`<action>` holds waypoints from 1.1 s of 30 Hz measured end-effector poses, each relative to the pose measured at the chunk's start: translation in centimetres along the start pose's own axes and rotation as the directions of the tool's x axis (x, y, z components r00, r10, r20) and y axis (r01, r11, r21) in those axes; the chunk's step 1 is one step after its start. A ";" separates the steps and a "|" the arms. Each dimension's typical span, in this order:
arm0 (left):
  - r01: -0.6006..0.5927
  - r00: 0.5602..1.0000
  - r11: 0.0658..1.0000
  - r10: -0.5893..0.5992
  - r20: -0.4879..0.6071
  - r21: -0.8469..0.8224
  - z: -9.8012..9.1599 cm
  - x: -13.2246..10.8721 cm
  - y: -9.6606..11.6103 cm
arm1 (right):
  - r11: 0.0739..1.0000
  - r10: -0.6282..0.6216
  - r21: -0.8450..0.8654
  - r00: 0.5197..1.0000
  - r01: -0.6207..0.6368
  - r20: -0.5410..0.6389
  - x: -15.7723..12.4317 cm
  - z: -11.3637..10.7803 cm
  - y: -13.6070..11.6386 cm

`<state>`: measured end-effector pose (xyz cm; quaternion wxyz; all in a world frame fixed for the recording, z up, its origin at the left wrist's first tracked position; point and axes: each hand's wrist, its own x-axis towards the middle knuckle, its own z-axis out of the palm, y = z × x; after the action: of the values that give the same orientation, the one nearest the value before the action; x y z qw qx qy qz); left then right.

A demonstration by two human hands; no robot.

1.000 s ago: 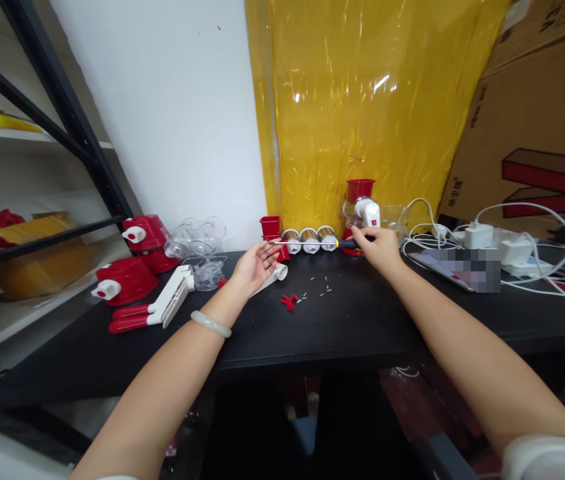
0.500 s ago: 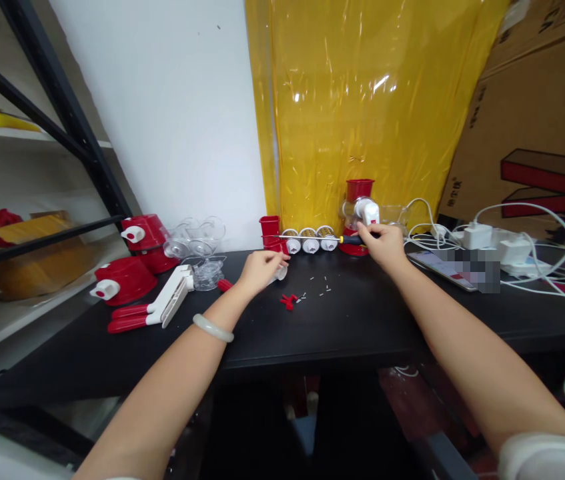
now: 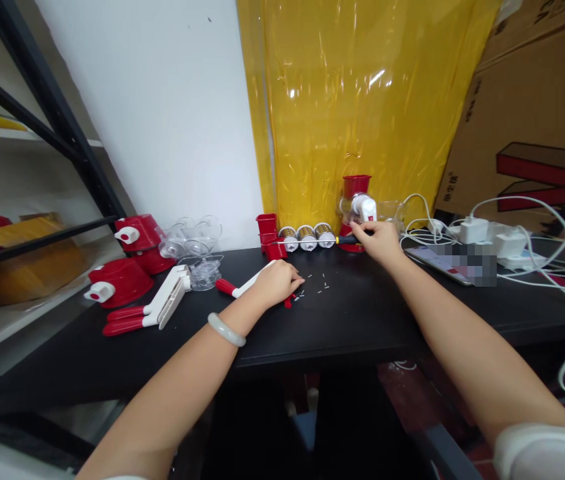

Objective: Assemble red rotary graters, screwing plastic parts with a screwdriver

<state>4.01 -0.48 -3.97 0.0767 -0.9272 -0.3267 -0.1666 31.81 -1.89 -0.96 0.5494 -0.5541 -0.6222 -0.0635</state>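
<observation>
My left hand (image 3: pixel 277 283) rests palm down on the black table (image 3: pixel 342 320), fingers curled over a small red clip and touching a white handle with a red tip (image 3: pixel 237 288). Tiny white screws (image 3: pixel 318 280) lie scattered just right of it. My right hand (image 3: pixel 379 241) is closed round the dark handle of a screwdriver (image 3: pixel 345 239), whose shaft points left along the back of the table. A red and clear grinder (image 3: pixel 358 207) stands just behind that hand. Three small metal drums (image 3: pixel 307 237) sit in a row next to a red cup (image 3: pixel 268 227).
Red domed parts (image 3: pixel 119 280), clear plastic bowls (image 3: pixel 195 240) and a white and red crank (image 3: pixel 159 307) lie at the left. A phone (image 3: pixel 449 261), chargers and white cables (image 3: pixel 537 233) crowd the right. Yellow plastic sheet and cardboard boxes stand behind; a black shelf frame is at the left.
My left hand has moved from the screwdriver tip down and right onto the table near the red clip. My right hand with the screwdriver has drawn back toward the grinder.
</observation>
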 end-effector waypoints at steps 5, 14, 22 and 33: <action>-0.023 1.000 0.995 0.021 -0.016 -0.095 -0.5 -0.2 0.4 | 1.000 0.001 -0.010 1.000 -0.001 -0.007 0.0 -0.1 0.0; 0.101 0.995 0.981 -0.095 0.042 -0.165 -1.0 -0.5 1.4 | 1.000 -0.003 0.004 1.000 0.003 0.003 0.0 -0.2 -0.3; 0.144 0.987 0.967 -0.126 0.101 -0.208 -0.9 -0.4 1.8 | 1.000 -0.004 -0.005 1.000 0.004 -0.001 0.0 -0.3 -0.3; 0.183 0.968 0.930 -0.226 -0.105 -0.320 -0.8 -0.2 0.5 | 1.000 0.001 -0.013 1.000 -0.001 -0.005 0.1 -0.3 0.1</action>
<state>3.97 -1.15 -3.31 -0.0637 -0.8746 -0.3855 -0.2872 32.08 -1.98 -0.86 0.5473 -0.5580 -0.6200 -0.0688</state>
